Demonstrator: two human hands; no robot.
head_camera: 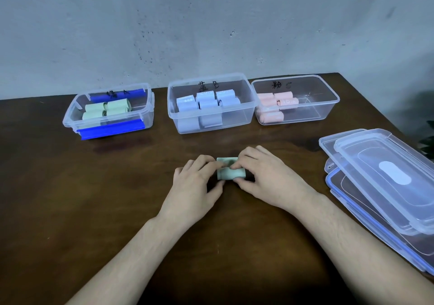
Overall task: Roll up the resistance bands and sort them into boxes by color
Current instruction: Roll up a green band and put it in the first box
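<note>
A green resistance band [229, 172], rolled into a short cylinder, lies on the dark wooden table [94, 199] at its middle. My left hand [199, 180] grips its left end and my right hand [263, 175] pinches its right end and top. At the back stand three clear boxes: the left box [70, 116] with blue clips holds several green rolls [106, 110], the middle box [249, 95] holds several blue rolls [206, 103], and the right box [328, 93] holds several pink rolls [277, 105].
A stack of clear lids [385, 187], one with a blue seal, lies at the table's right edge. A grey wall [211, 22] rises behind the boxes. A dark plant [428, 140] shows at the far right.
</note>
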